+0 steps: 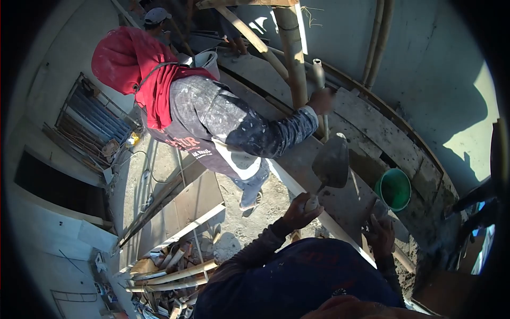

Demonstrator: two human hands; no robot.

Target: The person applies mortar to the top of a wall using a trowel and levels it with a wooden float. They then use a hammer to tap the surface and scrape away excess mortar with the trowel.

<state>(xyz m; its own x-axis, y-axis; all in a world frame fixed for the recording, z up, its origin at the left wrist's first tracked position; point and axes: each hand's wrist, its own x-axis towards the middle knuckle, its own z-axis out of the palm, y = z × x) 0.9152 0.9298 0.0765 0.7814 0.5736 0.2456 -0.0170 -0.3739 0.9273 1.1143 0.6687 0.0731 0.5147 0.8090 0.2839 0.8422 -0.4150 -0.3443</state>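
The handle of a trowel [331,162] is in my left hand [303,211], its broad grey blade pointing away over the scaffold boards. My right hand [380,234] is low at the boards' near edge, at a dark flat thing I cannot make out clearly; its fingers look spread. Just beyond my right hand stands a green bucket [393,190] with dark contents. Ahead, a co-worker in a red head cover [127,58] and stained grey jacket [212,106] has a hand [321,101] at an upright pole [320,80].
A thick bamboo post [291,53] rises from the planks [372,122] beside the grey wall [425,69]. Behind the co-worker are a white bucket [207,63] and a person in a cap [155,16]. Down left lie bamboo poles [175,282] and scrap wood.
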